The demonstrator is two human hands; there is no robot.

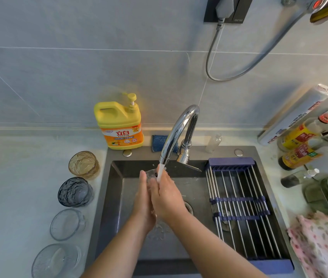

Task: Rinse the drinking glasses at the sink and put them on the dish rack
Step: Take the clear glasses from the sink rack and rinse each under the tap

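Both of my hands are over the dark sink, wrapped around a clear drinking glass held under the running water from the chrome faucet. My left hand grips its left side, my right hand its right side. Most of that glass is hidden by my fingers. On the counter to the left stand an amber glass, a grey-blue glass and two clear glasses. The blue-framed dish rack spans the sink's right half with nothing on it.
A yellow dish soap bottle and a blue sponge sit behind the sink. Sauce bottles, a foil roll, glass dishes and a pink floral cloth crowd the right counter. A hose hangs on the wall.
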